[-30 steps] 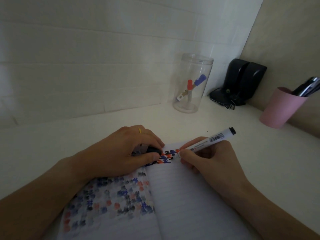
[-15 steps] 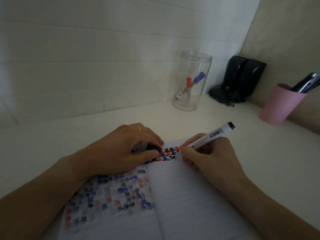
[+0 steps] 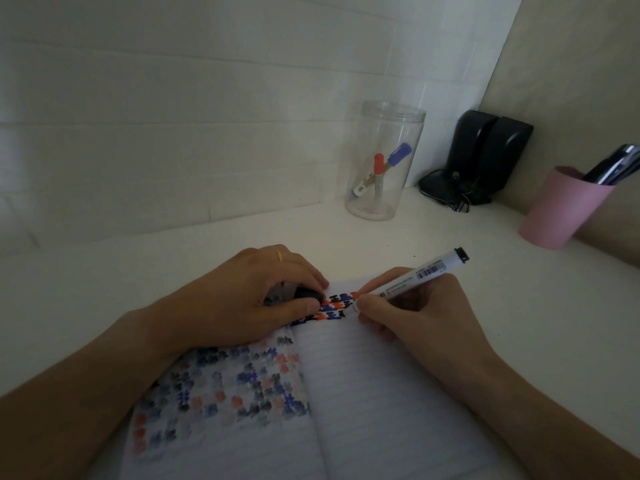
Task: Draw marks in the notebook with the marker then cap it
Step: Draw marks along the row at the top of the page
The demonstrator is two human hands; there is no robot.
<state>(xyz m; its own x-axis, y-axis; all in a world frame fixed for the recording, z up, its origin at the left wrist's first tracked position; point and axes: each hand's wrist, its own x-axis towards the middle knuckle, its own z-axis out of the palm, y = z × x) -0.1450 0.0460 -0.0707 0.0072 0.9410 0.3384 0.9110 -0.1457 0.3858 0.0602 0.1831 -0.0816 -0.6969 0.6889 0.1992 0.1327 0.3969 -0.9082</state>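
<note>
Item: open lined notebook (image 3: pixel 363 393) on white bench (image 3: pixel 519 306), rows of blue, red and black marks along top of right page. Right hand (image 3: pixel 408 306) closed in a writing grip on the marker (image 3: pixel 408 280), tip at the end of the top row, barrel slanting up and right. Left hand (image 3: pixel 249 299) curled over the left page, pinching a black cap (image 3: pixel 306 293). Handling advice: short light strokes, left hand pinning the page, cap kept ready for closing. Change since a second ago: tip further right along the row; left hand unmoved.
</note>
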